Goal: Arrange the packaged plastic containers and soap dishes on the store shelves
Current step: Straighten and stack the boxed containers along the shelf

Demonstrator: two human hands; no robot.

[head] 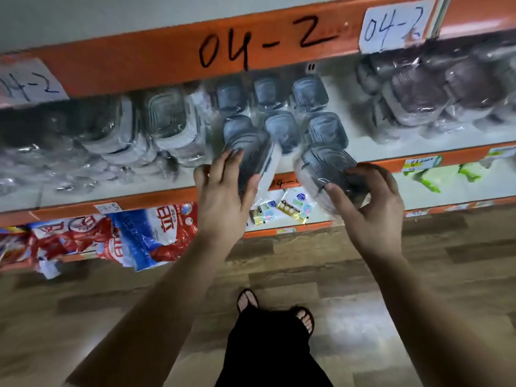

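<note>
My left hand (223,188) grips a plastic-wrapped blue-grey soap dish (251,152) at the front edge of the white shelf (371,152). A second wrapped soap dish (326,166) is held in my right hand (371,205), just off the shelf edge. Behind them stand two rows of the same blue-grey dishes (279,113). Clear packaged containers (167,121) lie piled to the left. Brown wrapped containers (418,90) sit at the right.
An orange beam (167,60) marked 04-2 runs above the shelf. Lower shelves hold red and blue bags (134,236), small packets (279,210) and green items (427,177). Wooden floor below, with my sandalled feet (276,305).
</note>
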